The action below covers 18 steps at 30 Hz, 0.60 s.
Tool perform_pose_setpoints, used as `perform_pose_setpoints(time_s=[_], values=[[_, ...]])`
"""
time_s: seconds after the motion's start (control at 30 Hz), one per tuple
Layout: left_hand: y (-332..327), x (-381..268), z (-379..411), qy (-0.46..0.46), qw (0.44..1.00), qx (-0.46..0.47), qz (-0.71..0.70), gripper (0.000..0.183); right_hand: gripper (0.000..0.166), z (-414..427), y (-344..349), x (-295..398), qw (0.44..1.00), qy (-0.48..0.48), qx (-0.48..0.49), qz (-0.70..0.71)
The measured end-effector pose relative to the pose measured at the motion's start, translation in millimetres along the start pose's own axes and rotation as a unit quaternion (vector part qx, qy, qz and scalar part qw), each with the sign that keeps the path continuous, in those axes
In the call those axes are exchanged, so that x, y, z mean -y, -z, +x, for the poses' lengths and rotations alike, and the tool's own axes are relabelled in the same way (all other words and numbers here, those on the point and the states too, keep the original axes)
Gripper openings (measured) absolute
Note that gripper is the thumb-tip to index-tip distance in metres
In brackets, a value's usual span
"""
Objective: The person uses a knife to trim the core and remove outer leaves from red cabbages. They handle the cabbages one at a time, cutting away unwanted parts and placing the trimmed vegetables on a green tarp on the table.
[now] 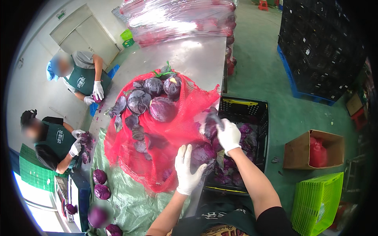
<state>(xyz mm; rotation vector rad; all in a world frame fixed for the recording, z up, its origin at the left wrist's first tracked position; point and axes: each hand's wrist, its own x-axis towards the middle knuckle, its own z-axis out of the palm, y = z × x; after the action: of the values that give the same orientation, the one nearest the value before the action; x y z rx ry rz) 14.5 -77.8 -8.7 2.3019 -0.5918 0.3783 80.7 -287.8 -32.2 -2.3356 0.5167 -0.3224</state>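
Note:
My left hand, in a white glove, rests with thumb and fingers spread against a red cabbage at the table's right edge. In my gloved right hand is the handle of a dark tool, probably a knife; its blade is not clearly visible. The tool is over dark purple cabbage leaves. More red cabbages and loose outer leaves lie on an opened red mesh bag with a green tie. Below my right forearm, a black crate holds cabbage leaves.
Two co-workers handle cabbages at the table's left side. Trimmed cabbages lie on a green sheet. Wrapped stacks stand at the far end. A cardboard box, green baskets and stacked black crates are at right.

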Motion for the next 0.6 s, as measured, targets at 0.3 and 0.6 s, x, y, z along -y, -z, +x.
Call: perform_pose_setpoints(time_s=[0.3,0.6], values=[[38,7,30,0.087,0.99,0.106,-0.035,0.072,0.058,-14,28,-59,0.96,0.027,-0.167,0.222],[24,43,13,0.196,0.935,0.113,-0.272,0.097,0.028,-128,18,-33,0.974,0.068,0.144,0.163]])
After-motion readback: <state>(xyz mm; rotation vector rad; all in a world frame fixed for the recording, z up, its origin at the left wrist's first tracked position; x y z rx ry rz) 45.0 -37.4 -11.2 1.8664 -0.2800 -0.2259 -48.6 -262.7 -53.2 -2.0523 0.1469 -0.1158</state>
